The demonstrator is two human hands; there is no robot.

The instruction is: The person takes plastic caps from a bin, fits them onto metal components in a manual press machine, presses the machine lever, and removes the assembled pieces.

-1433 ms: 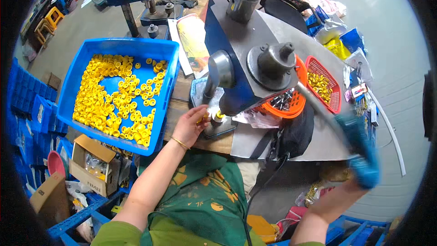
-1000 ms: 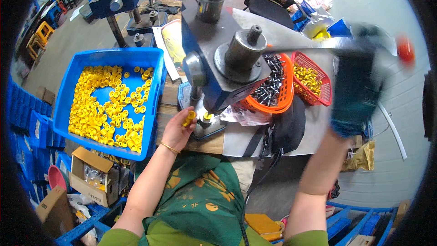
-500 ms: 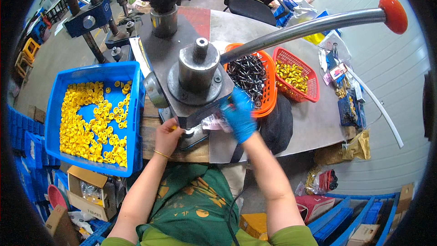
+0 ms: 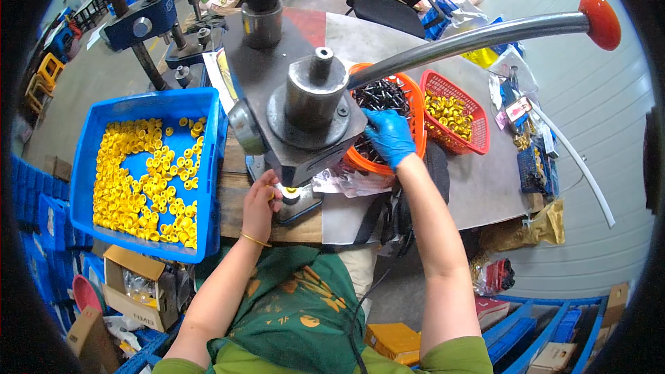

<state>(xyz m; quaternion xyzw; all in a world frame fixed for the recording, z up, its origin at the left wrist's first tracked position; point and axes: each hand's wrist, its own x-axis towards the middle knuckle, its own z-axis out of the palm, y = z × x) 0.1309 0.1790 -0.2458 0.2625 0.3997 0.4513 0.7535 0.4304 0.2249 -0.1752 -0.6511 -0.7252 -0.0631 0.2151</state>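
Note:
My bare left hand (image 4: pixel 260 204) is at the base of a lever press (image 4: pixel 308 114), fingers closed, with a bit of yellow showing between them that looks like a small cap. Beside its fingertips, a yellow cap (image 4: pixel 291 191) sits on the round seat of the press. My right hand (image 4: pixel 390 137), in a blue glove, reaches into an orange basket (image 4: pixel 420 114) of black screw-like pins (image 4: pixel 382 95). Its fingers are bent down into the pins, and their tips are partly hidden. A blue tray (image 4: pixel 211 187) of many yellow caps (image 4: pixel 128 187) stands to the left.
The press's long lever (image 4: pixel 478 40) with its red knob (image 4: pixel 600 22) stretches over the baskets to the right. A red basket (image 4: pixel 478 114) of gold-yellow caps stands beside the orange one. A black bag (image 4: pixel 398 215) lies by my right forearm. Another press (image 4: pixel 142 24) stands far left.
My right hand has moved right and away from the press into the basket of pins. My left hand has drawn slightly off the seat, where a yellow cap now shows. The view has shifted a little.

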